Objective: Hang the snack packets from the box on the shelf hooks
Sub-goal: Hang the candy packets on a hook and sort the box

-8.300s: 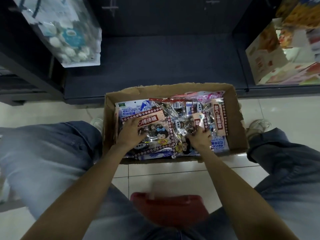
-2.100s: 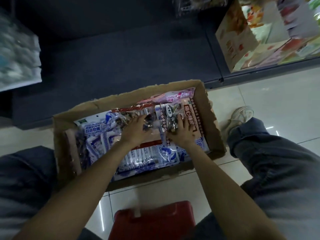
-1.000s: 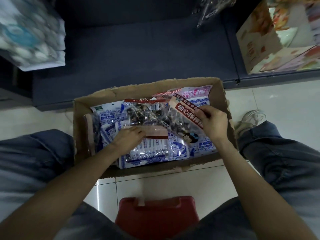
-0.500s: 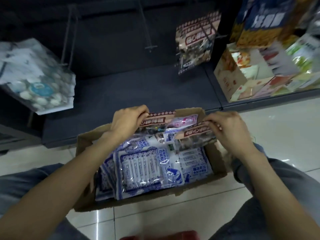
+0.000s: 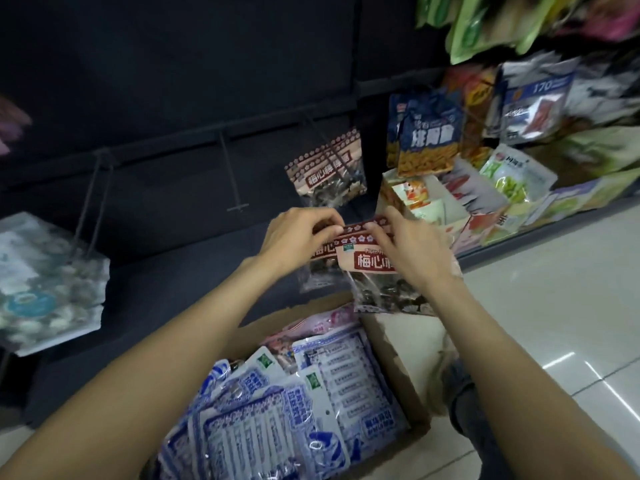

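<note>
Both hands are up above the cardboard box (image 5: 388,344). The left hand (image 5: 298,233) pinches the top edge of one plum candy packet (image 5: 320,268), and the right hand (image 5: 408,247) pinches the header of a second packet (image 5: 377,282) overlapping it. A matching packet (image 5: 327,174) hangs on a shelf hook (image 5: 313,128) behind. Blue-and-white packets (image 5: 294,407) fill the box.

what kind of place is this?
Most likely a shop aisle being restocked. Dark shelving carries wire hooks, one already holding a plum snack packet; more packaged snacks fill the next bay, and an open cardboard box of packets sits on the tiled floor.
</note>
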`<control>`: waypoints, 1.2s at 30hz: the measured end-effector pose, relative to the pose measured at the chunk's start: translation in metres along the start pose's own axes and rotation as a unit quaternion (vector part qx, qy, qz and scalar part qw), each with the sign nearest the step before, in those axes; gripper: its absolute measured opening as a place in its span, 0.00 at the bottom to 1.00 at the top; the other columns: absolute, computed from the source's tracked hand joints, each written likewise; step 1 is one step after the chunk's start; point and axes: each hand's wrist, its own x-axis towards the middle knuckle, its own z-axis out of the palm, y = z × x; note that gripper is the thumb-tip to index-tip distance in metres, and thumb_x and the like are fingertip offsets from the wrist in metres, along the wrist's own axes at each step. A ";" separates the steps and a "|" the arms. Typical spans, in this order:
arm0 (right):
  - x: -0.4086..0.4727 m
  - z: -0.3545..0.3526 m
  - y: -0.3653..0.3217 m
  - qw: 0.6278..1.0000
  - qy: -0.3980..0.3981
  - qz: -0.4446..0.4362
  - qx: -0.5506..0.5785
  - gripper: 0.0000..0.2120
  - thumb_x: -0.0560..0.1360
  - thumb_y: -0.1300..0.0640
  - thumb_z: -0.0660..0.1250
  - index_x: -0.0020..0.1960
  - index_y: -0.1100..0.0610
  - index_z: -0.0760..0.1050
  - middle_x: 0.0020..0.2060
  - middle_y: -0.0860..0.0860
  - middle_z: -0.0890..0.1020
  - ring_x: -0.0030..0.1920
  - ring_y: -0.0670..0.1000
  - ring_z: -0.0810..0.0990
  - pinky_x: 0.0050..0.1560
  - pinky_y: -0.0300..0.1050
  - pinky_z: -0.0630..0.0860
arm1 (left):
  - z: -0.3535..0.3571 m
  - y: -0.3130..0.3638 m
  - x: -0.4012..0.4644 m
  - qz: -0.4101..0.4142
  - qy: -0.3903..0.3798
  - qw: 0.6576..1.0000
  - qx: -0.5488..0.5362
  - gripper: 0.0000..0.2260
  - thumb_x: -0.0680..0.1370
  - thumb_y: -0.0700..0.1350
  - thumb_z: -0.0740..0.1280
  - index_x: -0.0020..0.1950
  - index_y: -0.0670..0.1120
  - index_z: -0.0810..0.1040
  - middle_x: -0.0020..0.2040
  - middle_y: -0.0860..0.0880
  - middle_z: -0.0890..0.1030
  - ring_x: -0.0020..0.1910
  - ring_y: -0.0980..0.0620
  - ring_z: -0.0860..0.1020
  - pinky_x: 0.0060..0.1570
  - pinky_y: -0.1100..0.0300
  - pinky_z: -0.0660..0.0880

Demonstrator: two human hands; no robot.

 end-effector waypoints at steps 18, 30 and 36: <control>0.113 0.044 0.029 0.999 0.034 0.028 0.023 0.17 0.81 0.44 0.57 0.56 0.55 0.76 0.45 0.58 0.82 0.47 0.62 0.80 0.38 0.46 0.66 | 0.033 -0.032 0.107 -0.134 0.122 0.982 -0.047 0.02 0.76 0.50 0.68 0.46 0.57 0.81 0.42 0.60 0.79 0.47 0.61 0.78 0.50 0.61 0.75; 0.141 0.061 0.018 0.997 0.045 0.054 0.034 0.19 0.80 0.46 0.58 0.65 0.57 0.65 0.45 0.59 0.82 0.45 0.63 0.80 0.37 0.48 0.65 | 0.029 -0.057 0.157 -0.224 0.195 0.955 0.021 0.03 0.76 0.49 0.68 0.48 0.56 0.81 0.47 0.58 0.82 0.48 0.56 0.80 0.46 0.62 0.74; 0.111 0.060 0.026 0.998 0.056 -0.005 0.015 0.18 0.79 0.42 0.57 0.48 0.57 0.73 0.37 0.57 0.81 0.40 0.62 0.80 0.34 0.46 0.62 | 0.043 -0.048 0.127 -0.114 0.282 0.952 -0.044 0.05 0.76 0.44 0.65 0.50 0.51 0.78 0.46 0.58 0.80 0.50 0.54 0.76 0.50 0.58 0.73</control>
